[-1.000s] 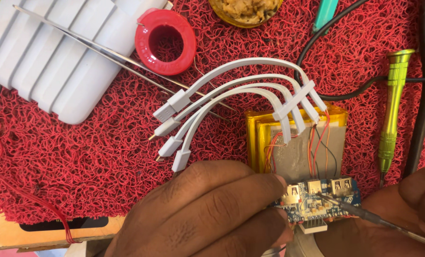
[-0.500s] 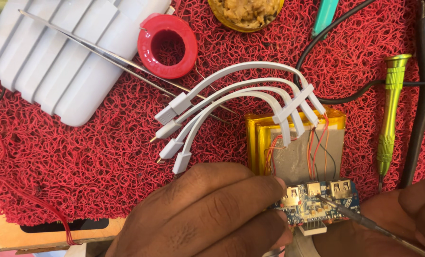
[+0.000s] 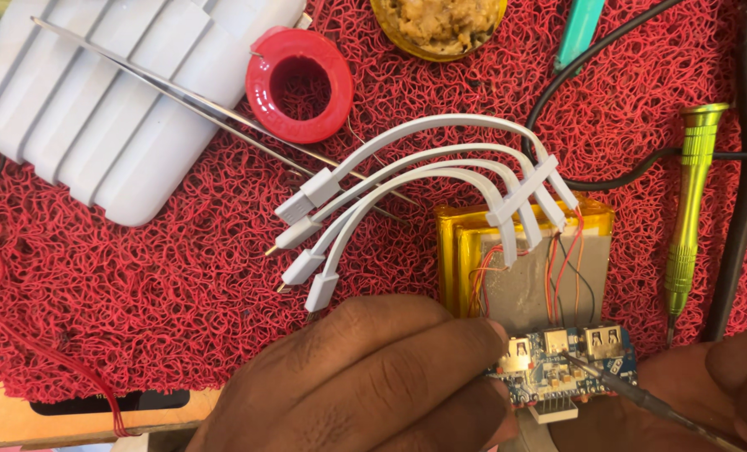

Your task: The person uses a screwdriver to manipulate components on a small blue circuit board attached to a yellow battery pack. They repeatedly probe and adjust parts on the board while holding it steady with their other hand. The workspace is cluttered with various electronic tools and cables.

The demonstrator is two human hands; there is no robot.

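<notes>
Head view, lower frame: left hand (image 3: 365, 377) pinching blue circuit board (image 3: 562, 364); right hand (image 3: 708, 393) gripping metal probe (image 3: 633, 393) on it; wires attached, casing (image 3: 114, 100) off.

Wooden surface (image 3: 22, 418) under a red looped mat (image 3: 139, 293). On the mat: white ribbed case (image 3: 97, 92) far-left corner, red ring (image 3: 300, 85), tweezers (image 3: 181, 96), green screwdriver (image 3: 690, 201) near right edge, yellow battery pack (image 3: 457, 251).
</notes>
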